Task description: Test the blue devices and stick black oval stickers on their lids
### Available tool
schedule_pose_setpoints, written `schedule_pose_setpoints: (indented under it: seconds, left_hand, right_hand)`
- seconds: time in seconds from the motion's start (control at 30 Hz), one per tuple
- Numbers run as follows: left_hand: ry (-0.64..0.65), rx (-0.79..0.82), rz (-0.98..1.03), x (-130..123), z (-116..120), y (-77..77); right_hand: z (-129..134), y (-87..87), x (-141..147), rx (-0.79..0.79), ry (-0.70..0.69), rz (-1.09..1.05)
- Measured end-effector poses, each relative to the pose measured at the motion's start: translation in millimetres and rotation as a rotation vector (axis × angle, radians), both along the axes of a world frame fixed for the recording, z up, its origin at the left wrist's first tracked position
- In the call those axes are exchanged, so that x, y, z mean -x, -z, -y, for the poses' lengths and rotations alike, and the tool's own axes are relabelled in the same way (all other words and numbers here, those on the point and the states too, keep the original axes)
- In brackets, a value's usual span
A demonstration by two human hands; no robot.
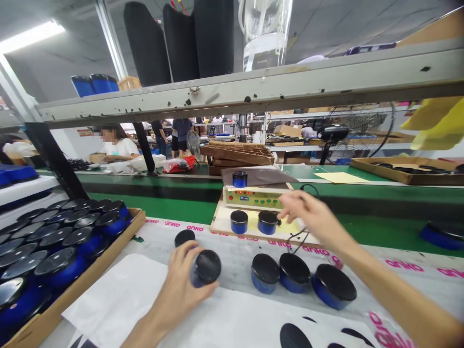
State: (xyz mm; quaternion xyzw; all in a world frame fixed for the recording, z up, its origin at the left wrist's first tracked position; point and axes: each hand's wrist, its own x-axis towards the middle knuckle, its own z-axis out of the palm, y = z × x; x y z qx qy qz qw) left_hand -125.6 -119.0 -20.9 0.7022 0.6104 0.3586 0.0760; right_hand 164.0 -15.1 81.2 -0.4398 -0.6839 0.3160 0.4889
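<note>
My left hand (176, 290) grips a blue jar with a black lid (205, 268), tilted on its side above a white sheet (112, 299). Just beyond it, a black disc-shaped lid (184, 238) rests on the table. My right hand (311, 217) reaches out with its fingers spread, nearest a blue jar (267, 222) on a wooden board (224, 227). That hand holds nothing. A second jar (239, 221) stands on the board, and another (239, 179) sits behind a green-faced electronic unit (253, 198). Several more jars (294, 272) stand in a row on the table.
At the left, a cardboard tray (90, 270) holds several black-lidded blue jars. A shelf beam (253, 87) crosses overhead. Beyond a green conveyor belt (152, 186), a co-worker (119, 145) sits near white bags, and a fan (358, 130) stands at the right.
</note>
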Motion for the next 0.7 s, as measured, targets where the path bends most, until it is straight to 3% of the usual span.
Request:
schedule_pose_setpoints:
  seconds: [0.1, 0.17, 0.23, 0.27, 0.33, 0.37, 0.47, 0.53, 0.6, 0.7]
  left_hand:
    - [-0.190, -0.046, -0.166, 40, 2, 18.8]
    - [-0.273, -0.024, -0.246, 57, 2, 25.7]
    - [-0.331, -0.006, -0.300, 60, 1, 25.3]
    - [-0.342, -0.017, -0.318, 55, 1, 22.1]
    - [-0.258, -0.074, -0.334, 33, -2, 11.4]
    - [-0.154, -0.088, -0.329, 16, -5, 5.0]
    - [0.303, 0.024, -0.282, -48, -20, -10.5]
    - [0.472, 0.078, -0.275, -92, -34, -13.1]
    - [0.518, 0.115, -0.316, -124, -48, -10.6]
    - [0.517, 0.141, -0.357, -140, -63, -7.9]
  right_hand:
    - [-13, -24.3, -67, -0.096, 0.240, -0.163]
    - [-9, -31.6, -105, -0.218, 0.401, -0.176]
    - [2, -26.8, -130, -0.316, 0.479, 0.036]
    - [10, -19.7, -136, -0.313, 0.455, 0.213]
    - [26, 1.3, -135, -0.169, 0.275, 0.567]
    - [33, 13.7, -129, -0.064, 0.154, 0.694]
    - [47, 49.1, -100, 0.097, -0.106, 0.881]
    - [49, 66.1, -80, 0.032, -0.160, 0.930]
    - [47, 77.0, -67, -0.088, -0.175, 0.977]
    - [43, 83.9, -60, -0.197, -0.211, 1.069]
